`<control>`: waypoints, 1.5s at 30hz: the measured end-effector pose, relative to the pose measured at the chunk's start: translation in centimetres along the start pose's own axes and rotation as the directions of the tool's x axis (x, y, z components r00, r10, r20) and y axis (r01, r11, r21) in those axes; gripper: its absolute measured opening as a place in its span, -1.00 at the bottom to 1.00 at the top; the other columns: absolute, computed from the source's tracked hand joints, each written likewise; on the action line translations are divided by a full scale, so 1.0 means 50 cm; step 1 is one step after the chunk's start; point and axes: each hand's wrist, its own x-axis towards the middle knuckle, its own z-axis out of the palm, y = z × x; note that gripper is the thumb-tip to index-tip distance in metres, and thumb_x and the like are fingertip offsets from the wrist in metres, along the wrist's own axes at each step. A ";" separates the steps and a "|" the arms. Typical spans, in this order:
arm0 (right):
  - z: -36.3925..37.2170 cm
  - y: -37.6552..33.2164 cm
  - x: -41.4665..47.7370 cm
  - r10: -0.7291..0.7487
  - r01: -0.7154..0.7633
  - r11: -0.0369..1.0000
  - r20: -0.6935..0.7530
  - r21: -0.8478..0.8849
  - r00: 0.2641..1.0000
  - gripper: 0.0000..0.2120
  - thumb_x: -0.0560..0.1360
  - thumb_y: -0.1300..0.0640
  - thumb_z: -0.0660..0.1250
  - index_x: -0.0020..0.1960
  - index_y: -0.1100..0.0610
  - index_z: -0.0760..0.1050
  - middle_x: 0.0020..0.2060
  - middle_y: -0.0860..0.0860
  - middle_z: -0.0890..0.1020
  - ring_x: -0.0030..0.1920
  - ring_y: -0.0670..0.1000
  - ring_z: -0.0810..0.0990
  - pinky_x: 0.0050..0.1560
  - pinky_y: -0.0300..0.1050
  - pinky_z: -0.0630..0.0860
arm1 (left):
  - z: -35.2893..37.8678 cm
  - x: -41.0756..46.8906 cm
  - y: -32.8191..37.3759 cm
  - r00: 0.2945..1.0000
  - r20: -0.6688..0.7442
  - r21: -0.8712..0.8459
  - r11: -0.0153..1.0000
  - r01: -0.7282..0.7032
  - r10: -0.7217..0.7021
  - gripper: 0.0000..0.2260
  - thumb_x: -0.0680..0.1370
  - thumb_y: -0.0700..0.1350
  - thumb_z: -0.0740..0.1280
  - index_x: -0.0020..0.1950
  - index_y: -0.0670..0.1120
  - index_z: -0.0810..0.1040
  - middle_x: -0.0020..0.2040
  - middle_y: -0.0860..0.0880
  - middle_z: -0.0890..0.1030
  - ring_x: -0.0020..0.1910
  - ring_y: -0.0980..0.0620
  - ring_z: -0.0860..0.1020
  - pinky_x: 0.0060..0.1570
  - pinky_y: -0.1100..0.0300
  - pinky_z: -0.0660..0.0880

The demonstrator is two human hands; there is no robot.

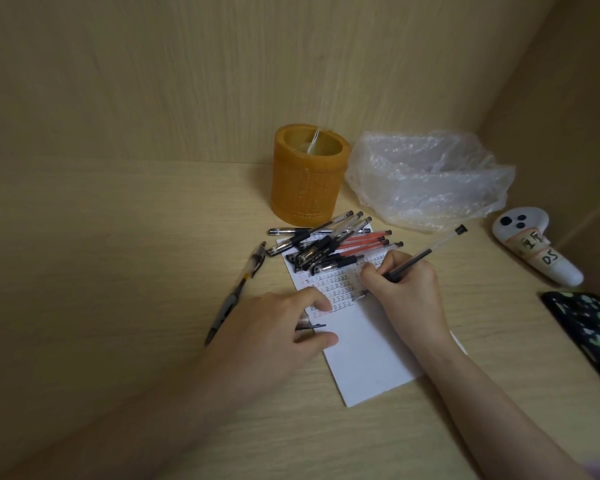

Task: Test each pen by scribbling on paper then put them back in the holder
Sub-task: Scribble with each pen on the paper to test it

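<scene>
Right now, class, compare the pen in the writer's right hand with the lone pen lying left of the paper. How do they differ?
1. The pen in the right hand is tilted, tip on the paper; the lone pen lies flat on the desk.
2. The right hand grips the first; nothing touches the lone pen.
3. The held pen looks slimmer; the lone pen looks thicker.
Both have clear barrels with dark parts.

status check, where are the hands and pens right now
Right hand grips pen, tip on paper. Left hand holds pen cap, resting on the paper. Pen pile lies before holder; nothing blocking.
</scene>
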 end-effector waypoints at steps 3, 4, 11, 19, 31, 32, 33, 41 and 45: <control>0.000 -0.001 0.001 0.003 -0.002 1.000 0.006 -0.014 1.000 -0.64 0.40 0.33 0.37 -0.50 0.16 0.32 -0.64 -0.11 0.34 -0.55 -0.16 0.27 -0.49 -0.35 0.21 | 0.001 0.000 -0.001 1.000 0.007 -0.007 1.000 0.003 -0.003 -0.68 0.43 0.25 0.30 0.15 0.23 0.43 -0.17 0.16 0.62 -0.12 0.28 0.57 -0.16 0.40 0.43; 0.000 -0.001 0.001 0.003 -0.003 1.000 0.006 -0.017 1.000 -0.64 0.40 0.33 0.37 -0.50 0.16 0.32 -0.64 -0.11 0.34 -0.55 -0.16 0.27 -0.49 -0.35 0.21 | 0.001 0.000 -0.001 1.000 0.008 -0.007 1.000 0.004 -0.004 -0.68 0.43 0.25 0.30 0.15 0.23 0.43 -0.17 0.16 0.62 -0.12 0.28 0.57 -0.16 0.39 0.44; -0.001 -0.006 0.000 0.026 -0.026 1.000 -0.006 -0.010 1.000 -0.69 0.37 0.34 0.36 -0.48 0.20 0.33 -0.57 0.04 0.38 -0.51 -0.13 0.28 -0.49 -0.31 0.21 | 0.000 0.000 -0.003 1.000 0.023 -0.029 0.999 0.014 -0.013 -0.69 0.43 0.23 0.32 0.14 0.22 0.45 -0.30 0.16 0.54 -0.19 0.27 0.57 -0.18 0.36 0.46; 0.000 -0.003 0.000 0.009 -0.009 1.000 -0.011 -0.015 1.000 -0.67 0.38 0.36 0.36 -0.48 0.18 0.33 -0.62 -0.10 0.36 -0.55 -0.16 0.28 -0.50 -0.36 0.21 | 0.000 -0.001 -0.001 1.000 0.009 0.012 1.000 0.015 -0.015 -0.69 0.43 0.25 0.29 0.14 0.25 0.42 -0.21 0.19 0.58 -0.12 0.30 0.56 -0.24 0.54 0.30; 0.000 -0.003 -0.001 0.003 -0.003 1.000 0.013 0.003 1.000 -0.65 0.42 0.31 0.37 -0.48 0.19 0.34 -0.57 0.01 0.36 -0.52 -0.13 0.27 -0.47 -0.30 0.22 | -0.003 -0.002 0.003 1.000 0.018 0.015 1.000 0.014 -0.015 -0.68 0.44 0.25 0.29 0.16 0.23 0.42 -0.17 0.16 0.61 -0.08 0.28 0.56 -0.11 0.37 0.44; 0.000 -0.003 -0.001 0.002 -0.002 1.000 0.012 -0.002 1.000 -0.66 0.42 0.31 0.37 -0.47 0.21 0.34 -0.57 0.01 0.36 -0.52 -0.14 0.26 -0.47 -0.30 0.22 | -0.002 -0.002 0.003 1.000 0.017 0.015 1.000 0.016 -0.016 -0.67 0.44 0.25 0.29 0.16 0.23 0.42 -0.15 0.15 0.62 -0.07 0.26 0.57 -0.08 0.34 0.46; 0.000 -0.004 -0.001 0.001 -0.001 1.000 0.011 -0.009 1.000 -0.67 0.41 0.31 0.37 -0.47 0.22 0.34 -0.58 0.00 0.35 -0.52 -0.14 0.26 -0.48 -0.31 0.21 | -0.002 -0.002 0.003 1.000 0.019 0.014 1.000 0.018 -0.018 -0.67 0.44 0.25 0.29 0.17 0.23 0.42 -0.14 0.14 0.63 -0.06 0.24 0.57 -0.05 0.30 0.47; 0.000 -0.002 0.000 0.000 0.000 0.999 0.005 -0.039 1.000 -0.63 0.38 0.33 0.37 -0.51 0.15 0.29 -0.64 -0.11 0.30 -0.54 -0.14 0.25 -0.50 -0.35 0.18 | 0.001 -0.002 0.001 0.999 0.024 0.010 1.000 0.023 -0.023 -0.68 0.44 0.25 0.29 0.16 0.23 0.42 -0.15 0.16 0.62 -0.05 0.26 0.56 -0.06 0.33 0.46; 0.000 -0.001 0.001 0.012 -0.012 1.000 -0.001 -0.021 1.000 -0.66 0.37 0.34 0.37 -0.49 0.19 0.32 -0.61 -0.09 0.31 -0.53 -0.14 0.24 -0.49 -0.31 0.19 | 0.001 -0.002 0.002 1.000 0.013 0.018 1.000 0.021 -0.021 -0.68 0.44 0.25 0.29 0.16 0.23 0.42 -0.16 0.17 0.61 -0.09 0.28 0.56 -0.12 0.38 0.43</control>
